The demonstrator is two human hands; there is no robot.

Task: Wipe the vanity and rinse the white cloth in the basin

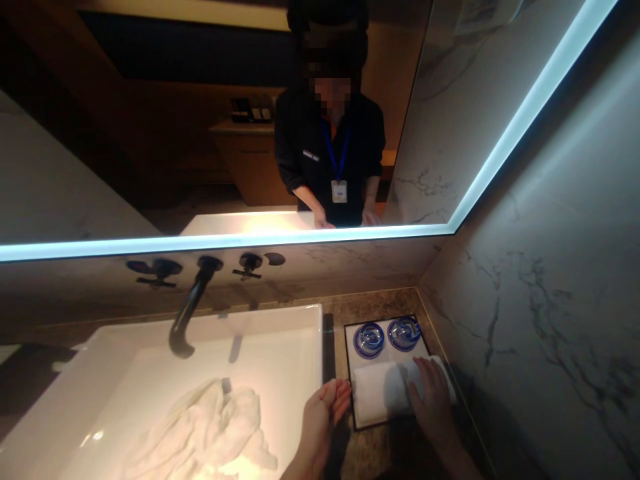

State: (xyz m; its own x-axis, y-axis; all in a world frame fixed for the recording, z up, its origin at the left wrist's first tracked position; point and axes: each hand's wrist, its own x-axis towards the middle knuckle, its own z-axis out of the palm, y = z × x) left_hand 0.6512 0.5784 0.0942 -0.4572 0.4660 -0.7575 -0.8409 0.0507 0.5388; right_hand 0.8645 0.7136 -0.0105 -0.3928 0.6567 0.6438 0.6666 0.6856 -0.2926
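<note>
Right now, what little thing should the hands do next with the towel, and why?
Probably the right hand should nudge the folded white towel left, square onto the tray: its right end hangs past the tray's edge, and the left hand waits at the other side.

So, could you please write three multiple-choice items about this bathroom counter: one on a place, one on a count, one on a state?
1. Where does the crumpled white cloth lie?
A. in the sink
B. on the tray
C. on the floor

2. How many blue glass pieces stand on the tray?
A. one
B. two
C. four

3. What is the right hand doing?
A. turning a tap handle
B. holding a cup
C. resting flat on the folded white towel

Answers:
1 A: the cloth sits inside the white basin.
2 B: two blue round pieces stand side by side at the tray's far end.
3 C: the palm lies on the towel, while the left hand is open by the tray's edge.
</note>
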